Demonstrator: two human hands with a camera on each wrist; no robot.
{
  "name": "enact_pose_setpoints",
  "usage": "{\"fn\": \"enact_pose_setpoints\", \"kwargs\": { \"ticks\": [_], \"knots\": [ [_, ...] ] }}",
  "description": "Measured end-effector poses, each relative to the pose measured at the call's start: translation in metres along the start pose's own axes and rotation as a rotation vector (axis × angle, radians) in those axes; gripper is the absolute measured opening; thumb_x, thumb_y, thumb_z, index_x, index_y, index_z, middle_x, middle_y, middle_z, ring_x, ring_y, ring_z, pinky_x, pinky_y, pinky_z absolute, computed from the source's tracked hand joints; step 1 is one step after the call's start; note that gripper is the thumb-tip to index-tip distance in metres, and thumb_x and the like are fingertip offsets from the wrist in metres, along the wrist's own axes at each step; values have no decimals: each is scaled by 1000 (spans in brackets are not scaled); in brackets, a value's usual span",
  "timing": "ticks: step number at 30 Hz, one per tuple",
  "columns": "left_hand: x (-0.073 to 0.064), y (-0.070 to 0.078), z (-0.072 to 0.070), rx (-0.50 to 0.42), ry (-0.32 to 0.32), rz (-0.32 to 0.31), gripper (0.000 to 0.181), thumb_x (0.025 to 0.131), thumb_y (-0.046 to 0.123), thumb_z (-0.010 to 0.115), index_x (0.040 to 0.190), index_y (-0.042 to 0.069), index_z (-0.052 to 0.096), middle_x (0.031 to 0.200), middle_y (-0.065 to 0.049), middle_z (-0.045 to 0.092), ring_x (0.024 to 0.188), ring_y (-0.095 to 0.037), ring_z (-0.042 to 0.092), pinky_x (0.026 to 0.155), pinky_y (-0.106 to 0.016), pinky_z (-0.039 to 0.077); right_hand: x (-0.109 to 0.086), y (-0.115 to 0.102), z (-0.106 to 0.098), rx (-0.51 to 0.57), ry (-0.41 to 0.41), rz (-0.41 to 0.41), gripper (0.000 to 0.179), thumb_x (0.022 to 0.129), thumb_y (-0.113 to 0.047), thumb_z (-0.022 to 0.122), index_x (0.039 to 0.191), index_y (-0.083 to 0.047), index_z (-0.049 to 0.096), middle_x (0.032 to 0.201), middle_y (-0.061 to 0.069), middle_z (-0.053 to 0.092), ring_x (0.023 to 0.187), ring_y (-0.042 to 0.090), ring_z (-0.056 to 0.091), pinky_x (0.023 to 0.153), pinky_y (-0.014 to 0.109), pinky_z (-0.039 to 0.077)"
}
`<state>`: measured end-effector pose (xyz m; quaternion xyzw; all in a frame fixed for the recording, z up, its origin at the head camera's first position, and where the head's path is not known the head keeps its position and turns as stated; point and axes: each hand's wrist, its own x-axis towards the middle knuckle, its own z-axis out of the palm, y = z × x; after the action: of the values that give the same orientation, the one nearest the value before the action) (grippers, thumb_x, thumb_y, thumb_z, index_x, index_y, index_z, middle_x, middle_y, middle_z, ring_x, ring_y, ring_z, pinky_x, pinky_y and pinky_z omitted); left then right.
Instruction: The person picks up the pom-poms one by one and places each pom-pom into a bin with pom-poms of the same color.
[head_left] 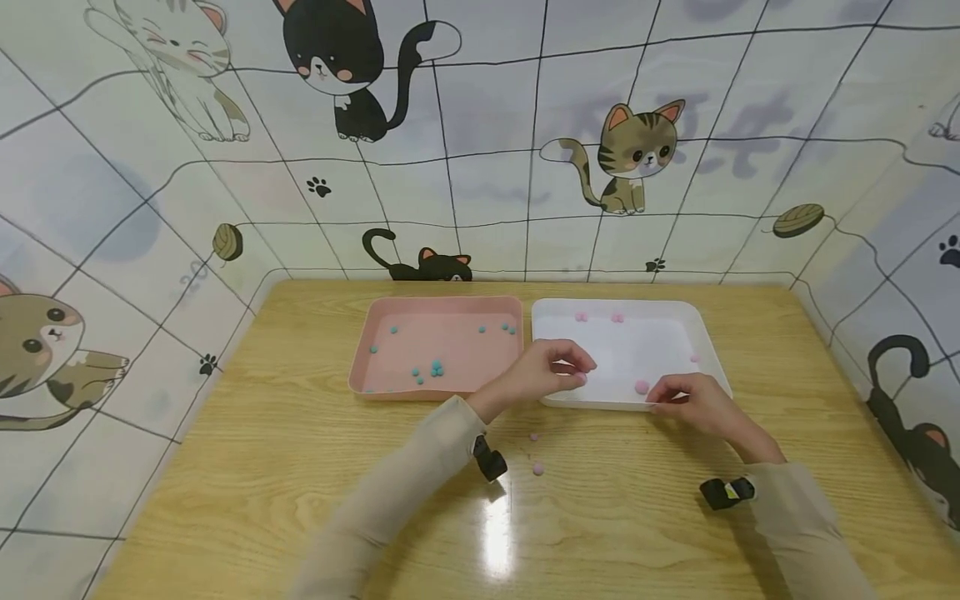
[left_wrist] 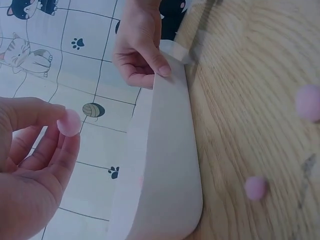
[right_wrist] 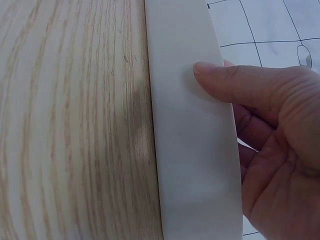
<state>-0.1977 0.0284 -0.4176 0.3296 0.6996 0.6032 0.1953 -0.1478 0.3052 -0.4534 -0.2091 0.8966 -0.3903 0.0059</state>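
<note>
Over the left part of the white tray (head_left: 611,354), my left hand (head_left: 543,369) pinches a small pink pom-pom (left_wrist: 69,123) between thumb and fingertips. My right hand (head_left: 693,402) holds the tray's near rim toward its right end; in the right wrist view the thumb (right_wrist: 217,82) presses the outer wall while the fingers are behind it, partly hidden. Inside the white tray lie several pink pom-poms, among them a larger one (head_left: 642,387) near the right hand and two small clumps at the back. Two more pink pom-poms, one larger (head_left: 537,469) and one smaller (head_left: 534,437), lie on the table in front.
To the left, a pink tray (head_left: 435,333) with several small teal pom-poms (head_left: 437,368) stands beside the white one, partly behind my left wrist. Both trays sit toward the back of the wooden table (head_left: 300,467). Cat-patterned walls (head_left: 495,117) enclose the back and sides.
</note>
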Motion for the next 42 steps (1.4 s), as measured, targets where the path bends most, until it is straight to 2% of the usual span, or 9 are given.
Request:
{"fn": "enact_pose_setpoints", "kwargs": {
  "ticks": [6,14,23,27,33,42],
  "knots": [
    [19,4,8,-5,18,-7,17,84,-9,62,101,-12,61,105,-28,60,96,-26,62,84,-20,49,1,-1,-1,-3,-16,20,16,75,4,73,76,-11,67,73,-9,63,70,-2,52,63,16,49],
    [44,0,13,-44,88,-10,16,84,-6,64,100,-7,64,102,-20,64,89,-8,60,81,-19,50,1,-1,1,-5,-16,15,13,76,2,74,76,-9,67,72,-5,63,70,-3,52,63,16,50],
    [64,-2,14,-34,149,-29,15,84,-5,65,98,-4,65,96,-13,65,89,-12,63,77,-19,51,3,-2,2,-2,-21,15,14,76,5,73,75,-7,67,70,-4,63,69,-2,51,62,15,49],
    [71,-2,14,-20,166,-48,16,84,-3,66,100,-2,66,95,-10,66,86,-7,61,75,-18,51,2,2,3,-19,-12,8,14,75,7,73,75,-5,67,70,0,63,68,-2,51,61,15,49],
    [74,0,16,-24,192,-80,20,85,1,65,105,-1,65,105,-18,64,85,-2,57,75,-16,49,2,-1,0,-21,-21,14,14,75,5,74,76,-8,67,71,-4,63,69,-2,51,63,17,50],
    [57,8,6,3,172,-46,18,86,-4,62,103,-3,64,103,-16,64,90,-8,60,78,-18,50,0,-1,-2,-13,-11,-1,16,75,5,74,75,-10,67,73,-6,63,70,-2,52,63,15,49]
  ]
}}
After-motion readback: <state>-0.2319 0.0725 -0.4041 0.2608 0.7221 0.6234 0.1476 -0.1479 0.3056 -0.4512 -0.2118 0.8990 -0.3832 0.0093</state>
